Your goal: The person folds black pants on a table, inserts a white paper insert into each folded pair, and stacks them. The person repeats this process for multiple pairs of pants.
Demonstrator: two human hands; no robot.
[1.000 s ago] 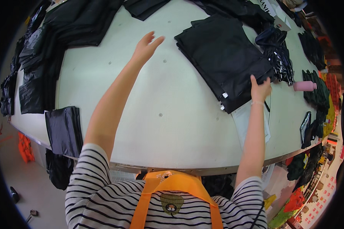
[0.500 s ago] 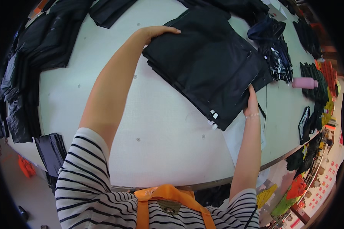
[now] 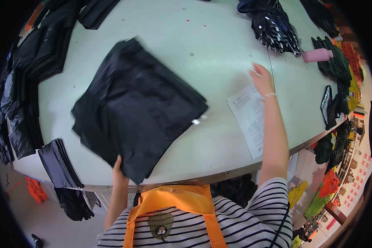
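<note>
A stack of folded black garment pieces (image 3: 140, 99) lies aslant on the left-middle of the table, somewhat blurred, with small white tags at its right corner. At its near edge my left hand (image 3: 119, 171) is closed on the fabric, thumb on top and the other fingers hidden beneath. My right hand (image 3: 262, 79) is apart from the stack, over the far end of a printed white sheet of paper (image 3: 249, 124). Its fingers look loosely bent and spread, a little smeared by motion, and I see nothing held in them.
Piles of black garments (image 3: 41, 49) line the table's left side. A dark bundle with white tags (image 3: 275, 31) lies at the far right beside a pink bottle (image 3: 317, 55). The table's metal edge (image 3: 194, 179) runs close to my orange apron.
The black stack has come left and nearer to me and has turned. My right hand has let go of it. My left hand has shifted from its far left side to its near edge.
</note>
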